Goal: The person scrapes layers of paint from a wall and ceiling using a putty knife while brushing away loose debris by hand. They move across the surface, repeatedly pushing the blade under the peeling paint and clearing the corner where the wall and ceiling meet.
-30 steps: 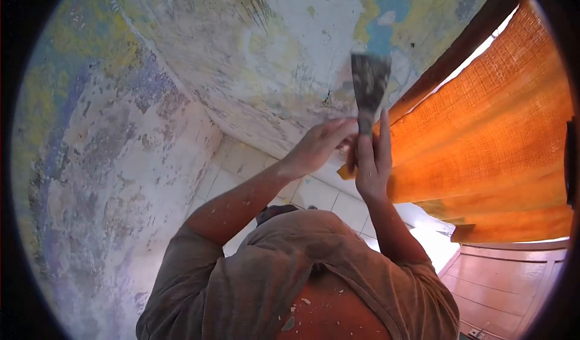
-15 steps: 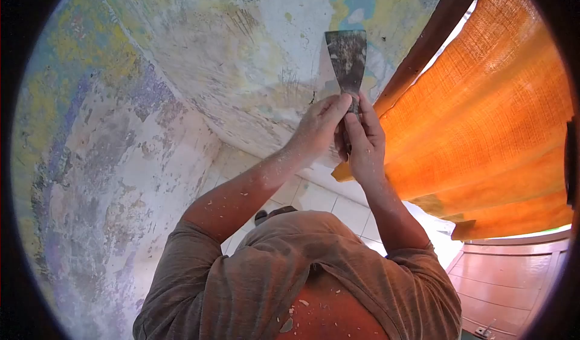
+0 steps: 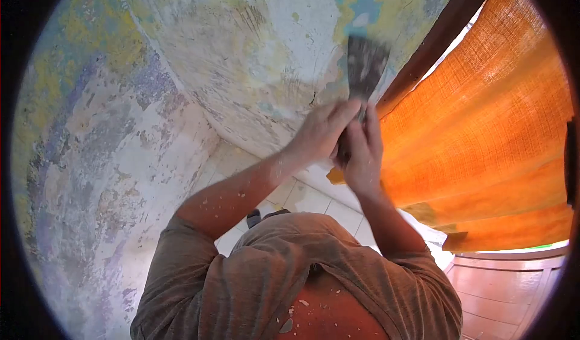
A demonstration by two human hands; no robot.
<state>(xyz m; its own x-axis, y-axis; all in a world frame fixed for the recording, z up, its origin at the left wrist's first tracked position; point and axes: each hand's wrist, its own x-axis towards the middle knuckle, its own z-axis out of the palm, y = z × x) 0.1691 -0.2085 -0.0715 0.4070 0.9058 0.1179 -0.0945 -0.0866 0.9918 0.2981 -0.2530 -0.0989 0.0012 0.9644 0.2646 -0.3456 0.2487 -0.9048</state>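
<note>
A putty knife (image 3: 367, 62) with a wide, paint-smeared blade points up, close over the wall (image 3: 308, 32). Around its handle are both of my hands. My left hand (image 3: 323, 128) grips from the left, thumb near the base of the blade. From the right, my right hand (image 3: 362, 153) wraps the handle, fingers closed. Most of the handle is hidden by my fingers. Yellow, white and blue paint patches mark the wall by the blade, which is slightly blurred.
An orange curtain (image 3: 483, 128) hangs to the right, beside a dark wooden frame (image 3: 435, 38). Another worn, patchy wall (image 3: 103, 177) rises at left. White floor tiles (image 3: 308, 198) show below, and a pinkish panelled surface (image 3: 495, 285) lies at lower right.
The putty knife's blade has swung to the right and tilted, nearer the wooden frame. Both hands keep their grip, and the view has shifted slightly.
</note>
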